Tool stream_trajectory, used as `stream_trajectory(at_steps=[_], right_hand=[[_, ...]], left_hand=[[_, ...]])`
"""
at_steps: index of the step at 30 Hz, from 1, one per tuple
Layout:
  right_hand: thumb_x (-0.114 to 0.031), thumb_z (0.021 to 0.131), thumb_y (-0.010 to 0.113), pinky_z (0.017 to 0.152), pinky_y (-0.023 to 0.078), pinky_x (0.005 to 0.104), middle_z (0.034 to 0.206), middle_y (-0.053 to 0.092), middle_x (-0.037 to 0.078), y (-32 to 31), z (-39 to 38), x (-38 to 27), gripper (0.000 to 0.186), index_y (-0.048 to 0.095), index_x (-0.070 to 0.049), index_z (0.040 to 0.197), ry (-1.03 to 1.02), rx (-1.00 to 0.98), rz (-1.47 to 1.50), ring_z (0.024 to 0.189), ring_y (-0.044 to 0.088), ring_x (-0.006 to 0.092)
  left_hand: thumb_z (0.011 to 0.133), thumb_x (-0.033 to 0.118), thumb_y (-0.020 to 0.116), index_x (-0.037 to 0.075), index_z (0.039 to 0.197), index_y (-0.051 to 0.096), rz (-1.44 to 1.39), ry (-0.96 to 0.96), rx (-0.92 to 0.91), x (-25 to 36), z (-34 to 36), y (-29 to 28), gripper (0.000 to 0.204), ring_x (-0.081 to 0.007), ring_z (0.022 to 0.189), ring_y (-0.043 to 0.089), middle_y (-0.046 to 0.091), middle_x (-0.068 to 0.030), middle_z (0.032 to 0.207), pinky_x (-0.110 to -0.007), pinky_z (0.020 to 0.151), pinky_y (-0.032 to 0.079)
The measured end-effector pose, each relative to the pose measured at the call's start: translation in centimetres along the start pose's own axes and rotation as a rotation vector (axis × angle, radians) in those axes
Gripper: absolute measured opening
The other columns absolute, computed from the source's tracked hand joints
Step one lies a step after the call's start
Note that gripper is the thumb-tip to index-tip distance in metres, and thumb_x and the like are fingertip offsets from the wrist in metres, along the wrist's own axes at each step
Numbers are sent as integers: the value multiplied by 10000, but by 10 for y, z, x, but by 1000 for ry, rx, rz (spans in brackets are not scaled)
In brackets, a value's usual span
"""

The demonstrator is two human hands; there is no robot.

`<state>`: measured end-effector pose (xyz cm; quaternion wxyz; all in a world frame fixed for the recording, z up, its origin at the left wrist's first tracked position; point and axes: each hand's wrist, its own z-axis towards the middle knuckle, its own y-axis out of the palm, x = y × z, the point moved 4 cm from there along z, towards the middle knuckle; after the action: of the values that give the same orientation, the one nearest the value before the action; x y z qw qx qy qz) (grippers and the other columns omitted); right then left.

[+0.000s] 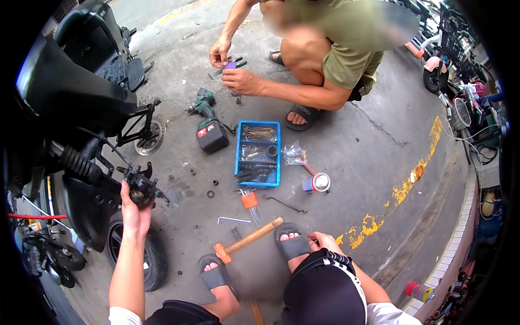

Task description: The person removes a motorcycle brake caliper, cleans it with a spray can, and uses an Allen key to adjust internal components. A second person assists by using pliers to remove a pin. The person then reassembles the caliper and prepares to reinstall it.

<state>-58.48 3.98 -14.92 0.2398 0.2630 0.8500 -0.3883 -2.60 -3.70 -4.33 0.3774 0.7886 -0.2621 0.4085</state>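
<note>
My left hand (pixel 136 214) is closed around the underside of a dark, greasy metal scooter part (pixel 142 189), which sits at the lower end of a spring shock absorber (pixel 81 162). The scooter's black body (pixel 70 103) rises above it. My right hand (pixel 324 241) rests beside my right knee and sandal, fingers loosely extended with nothing in them. Between my feet and the toolbox lies a hammer (pixel 252 236) with a wooden handle. Beyond it are an orange hex key holder (pixel 249 200), a loose hex key (pixel 234 220) and a wrench (pixel 287 205).
A blue divided toolbox (pixel 258 184) holds sockets and tools. Close by are a green power drill (pixel 208 122), a spray can (pixel 316 183) and a plastic bag (pixel 293 154). A squatting co-worker's hands (pixel 238 81) hold something purple. A tyre (pixel 149 265) lies at left.
</note>
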Motion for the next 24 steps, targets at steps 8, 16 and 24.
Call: stream_trajectory(at_steps=[8, 16, 24], right_hand=[[-147, 933, 638, 889, 533, 325, 1092, 713, 152, 0, -36, -4, 383, 627, 8, 1284, -77, 86, 287, 958, 673, 204], [-73, 920, 665, 790, 569, 347, 994, 738, 171, -72, -106, -29, 199, 696, 2, 1102, -92, 306, 85, 889, 731, 270], [33, 909, 525, 653, 521, 286, 892, 680, 143, -160, -239, -282, 197, 652, 44, 1059, -709, 832, -73, 688, 632, 176]], left_hand=[[971, 581, 595, 123, 1178, 623, 54, -93, 3, 11, 9, 3, 503, -207, 1064, 607, 664, -40, 1098, -436, 1049, 434], [974, 585, 585, 125, 1189, 646, 52, -70, 39, 20, 4, 5, 512, -231, 1084, 621, 680, -56, 1103, -445, 1035, 471], [972, 565, 608, 158, 1115, 636, 31, -68, -105, -1, 8, 28, 432, -144, 928, 656, 686, 4, 980, -396, 885, 525]])
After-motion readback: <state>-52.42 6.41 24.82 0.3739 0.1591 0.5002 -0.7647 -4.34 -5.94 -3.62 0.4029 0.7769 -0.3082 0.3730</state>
